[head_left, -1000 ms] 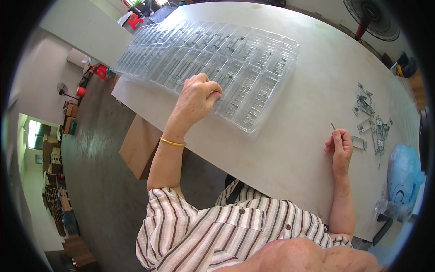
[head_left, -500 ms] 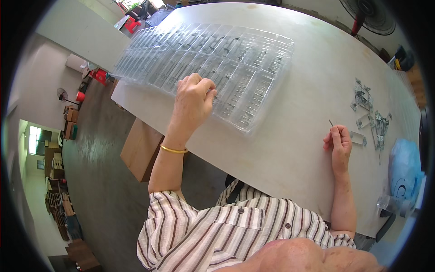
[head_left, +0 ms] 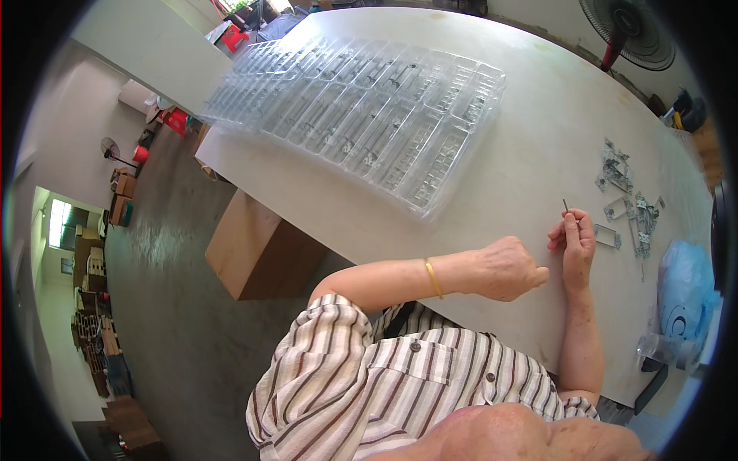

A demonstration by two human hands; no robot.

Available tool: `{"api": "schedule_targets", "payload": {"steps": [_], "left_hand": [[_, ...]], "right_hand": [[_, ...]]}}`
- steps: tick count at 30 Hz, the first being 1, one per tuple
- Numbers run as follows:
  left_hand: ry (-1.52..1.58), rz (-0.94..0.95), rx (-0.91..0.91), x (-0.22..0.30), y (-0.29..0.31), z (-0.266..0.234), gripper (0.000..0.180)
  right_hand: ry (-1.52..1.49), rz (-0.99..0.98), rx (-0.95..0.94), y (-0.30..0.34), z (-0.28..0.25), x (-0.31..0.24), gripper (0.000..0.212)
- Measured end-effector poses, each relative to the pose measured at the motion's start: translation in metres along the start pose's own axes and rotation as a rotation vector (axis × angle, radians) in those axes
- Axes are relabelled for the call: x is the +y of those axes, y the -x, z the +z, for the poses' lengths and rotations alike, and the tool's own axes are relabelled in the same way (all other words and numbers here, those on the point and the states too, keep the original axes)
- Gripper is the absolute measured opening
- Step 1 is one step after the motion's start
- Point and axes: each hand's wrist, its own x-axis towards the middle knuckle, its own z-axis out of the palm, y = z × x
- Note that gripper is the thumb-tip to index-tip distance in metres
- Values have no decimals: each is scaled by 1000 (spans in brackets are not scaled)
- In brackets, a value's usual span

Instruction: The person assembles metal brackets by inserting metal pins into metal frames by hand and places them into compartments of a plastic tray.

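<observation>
My left hand (head_left: 509, 268), a yellow bangle (head_left: 433, 278) on its wrist, is over the near part of the table beside my right hand. Its fingers are curled in, and the back of the hand hides whatever they may hold. Upright in the closed fingers of my right hand (head_left: 576, 240) is a thin metal pin (head_left: 565, 205), its tip sticking up past the thumb. Farther left lies a clear plastic tray (head_left: 430, 201) with rows of long compartments holding small metal parts. Right of my right hand lies a loose pile of metal brackets and pieces (head_left: 642, 219).
A blue plastic bag (head_left: 684, 288) stands at the table's right side. Under the left edge of the white table (head_left: 530, 138) is a cardboard box (head_left: 261, 250). A black fan (head_left: 634, 31) stands beyond the far right edge.
My left hand has left the tray's near edge and swung right and toward me, to beside my right hand. The pin in my right hand has tipped from slanted to nearly upright.
</observation>
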Motion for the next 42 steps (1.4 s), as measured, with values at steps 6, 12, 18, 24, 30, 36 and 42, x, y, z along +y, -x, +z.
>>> {"api": "schedule_targets", "payload": {"steps": [6,12,18,24,30,36,42], "left_hand": [[467,-116,61,-15,-16,30,18],[1125,-366,129,-31,-22,34,23],[1256,-368,192,-38,-27,30,32],[1284,-435,140,-48,-21,31,41],[1280,-445,173,-53,-17,40,51],[1286,-467,177,-55,-16,39,53],[1382,-496,215,-53,-18,40,47]], "right_hand": [[-9,-22,-22,0,-1,3,11],[4,-80,-66,-2,-5,14,5],[142,-147,-125,-4,-11,15,4],[74,-167,-221,-7,-10,23,3],[19,-145,-260,-1,-7,15,3],[-4,-125,-282,-4,-8,21,3],[18,-150,-302,-4,-8,21,5]]}}
